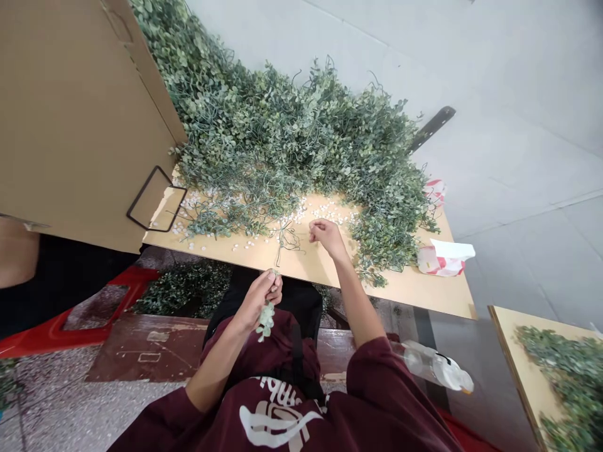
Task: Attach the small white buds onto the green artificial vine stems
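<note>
My left hand point(258, 297) is closed around a pale green artificial leaf sprig point(266, 321), just in front of the table's near edge. Its leaves hang below my fingers, and a thin stem rises above them. Over the table, my right hand point(326, 236) has its fingers pinched together; anything between them is too small to make out. Small white pieces point(333, 213) lie scattered on the wood beyond it. Between my hands is a little bundle of thin bare stems point(286, 240). A large heap of artificial greenery point(306, 132) covers the back of the table point(325, 270).
A big brown board point(80, 119) stands at the left, by a black wire frame point(157, 198). To the right are a tissue pack point(443, 258) and a second table with greenery point(560, 370). A clear bottle point(436, 367) is lower right. Another person's arm point(17, 254) shows at left.
</note>
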Demonstrator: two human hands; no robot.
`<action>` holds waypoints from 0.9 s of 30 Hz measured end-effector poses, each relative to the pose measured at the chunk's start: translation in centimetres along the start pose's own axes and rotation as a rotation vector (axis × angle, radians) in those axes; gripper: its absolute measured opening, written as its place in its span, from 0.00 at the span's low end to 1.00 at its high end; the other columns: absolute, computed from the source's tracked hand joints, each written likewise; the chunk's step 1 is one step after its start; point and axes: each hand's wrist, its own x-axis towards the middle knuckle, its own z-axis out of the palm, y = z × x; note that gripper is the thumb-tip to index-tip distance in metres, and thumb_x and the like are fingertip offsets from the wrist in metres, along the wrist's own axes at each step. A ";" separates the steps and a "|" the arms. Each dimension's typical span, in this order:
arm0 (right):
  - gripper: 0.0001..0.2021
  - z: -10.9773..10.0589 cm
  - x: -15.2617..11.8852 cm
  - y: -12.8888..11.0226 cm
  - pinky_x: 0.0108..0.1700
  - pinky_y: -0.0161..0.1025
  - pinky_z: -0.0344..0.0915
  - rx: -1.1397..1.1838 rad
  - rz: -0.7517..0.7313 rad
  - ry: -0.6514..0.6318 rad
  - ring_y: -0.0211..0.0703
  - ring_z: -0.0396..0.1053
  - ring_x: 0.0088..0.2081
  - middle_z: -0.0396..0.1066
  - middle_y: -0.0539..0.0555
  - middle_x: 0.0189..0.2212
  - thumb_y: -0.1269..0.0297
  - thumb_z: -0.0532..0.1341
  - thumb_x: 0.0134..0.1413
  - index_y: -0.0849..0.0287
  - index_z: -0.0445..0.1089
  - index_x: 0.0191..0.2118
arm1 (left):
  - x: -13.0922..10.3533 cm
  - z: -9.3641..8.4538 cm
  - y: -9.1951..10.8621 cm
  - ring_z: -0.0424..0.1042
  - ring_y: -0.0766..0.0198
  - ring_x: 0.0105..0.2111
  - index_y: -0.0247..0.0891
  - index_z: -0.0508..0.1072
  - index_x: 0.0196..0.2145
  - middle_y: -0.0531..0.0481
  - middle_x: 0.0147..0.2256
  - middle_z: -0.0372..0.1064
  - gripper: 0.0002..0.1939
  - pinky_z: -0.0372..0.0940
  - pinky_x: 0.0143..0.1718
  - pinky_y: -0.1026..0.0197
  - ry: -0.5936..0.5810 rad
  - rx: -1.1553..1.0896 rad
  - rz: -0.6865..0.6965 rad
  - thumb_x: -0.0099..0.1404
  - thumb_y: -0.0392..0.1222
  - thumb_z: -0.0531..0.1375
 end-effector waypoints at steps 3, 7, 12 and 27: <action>0.11 0.7 -4.8 -0.6 0.33 0.37 0.72 0.277 0.027 -0.197 0.38 0.73 0.26 0.74 0.51 0.25 0.59 0.67 0.51 0.62 0.73 0.36 | 0.1 -0.1 -0.6 0.42 0.75 0.19 0.36 0.60 0.26 0.60 0.21 0.46 0.22 0.42 0.20 0.70 0.009 0.110 -0.012 0.62 0.57 0.60; 0.15 1.6 -10.6 -0.5 0.31 0.38 0.74 0.501 0.139 -0.335 0.39 0.75 0.26 0.76 0.52 0.27 0.57 0.70 0.48 0.61 0.72 0.37 | 0.1 -0.4 -1.5 0.42 0.73 0.19 0.37 0.61 0.25 0.59 0.21 0.44 0.23 0.41 0.21 0.67 -0.061 0.248 -0.004 0.65 0.59 0.56; 0.17 2.3 -13.9 0.7 0.22 0.34 0.69 0.700 0.201 -0.302 0.36 0.69 0.18 0.72 0.49 0.21 0.54 0.73 0.43 0.61 0.70 0.31 | -0.2 0.1 -1.6 0.48 0.70 0.21 0.37 0.61 0.23 0.56 0.22 0.50 0.24 0.47 0.24 0.64 -0.145 0.455 0.082 0.68 0.58 0.52; 0.18 4.4 -14.7 0.9 0.16 0.32 0.63 0.780 0.256 -0.277 0.33 0.62 0.13 0.66 0.46 0.17 0.50 0.72 0.43 0.60 0.70 0.29 | 0.1 0.9 -1.0 0.63 0.64 0.26 0.36 0.66 0.25 0.49 0.24 0.69 0.26 0.57 0.32 0.61 -0.275 0.632 0.160 0.70 0.59 0.49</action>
